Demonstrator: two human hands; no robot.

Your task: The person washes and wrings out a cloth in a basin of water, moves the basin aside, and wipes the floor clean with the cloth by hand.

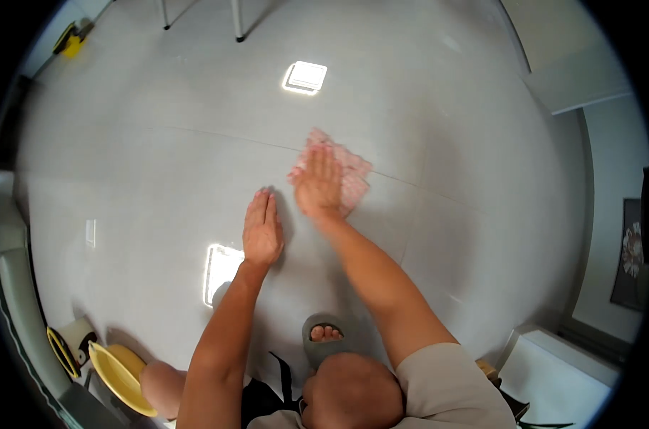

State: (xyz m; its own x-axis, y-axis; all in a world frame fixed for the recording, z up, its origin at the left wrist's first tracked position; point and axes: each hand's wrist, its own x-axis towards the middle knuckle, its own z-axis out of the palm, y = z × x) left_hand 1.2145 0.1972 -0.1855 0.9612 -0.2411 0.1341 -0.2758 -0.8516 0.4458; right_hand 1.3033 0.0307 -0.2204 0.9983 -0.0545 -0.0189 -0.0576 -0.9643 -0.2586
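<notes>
My right hand [319, 184] lies flat on a pink cloth [354, 187], fingers stretched out and pressing it to the floor. The cloth is spread out, with its edges showing around the fingers and to the right of the hand. To the left and nearer to me, my left hand [263, 227] is held out with straight fingers close together and nothing in it. Whether its palm touches the floor I cannot tell. Beneath both hands is the shiny grey tiled floor [174, 171].
A yellow basin [117, 379] stands by my leg at the lower left, beside a sofa [21, 286]. My sandalled foot [324, 336] is below the hands. Chair legs [237, 21] stand at the top, a yellow object [72, 46] at the upper left. A white cabinet [560, 379] is lower right.
</notes>
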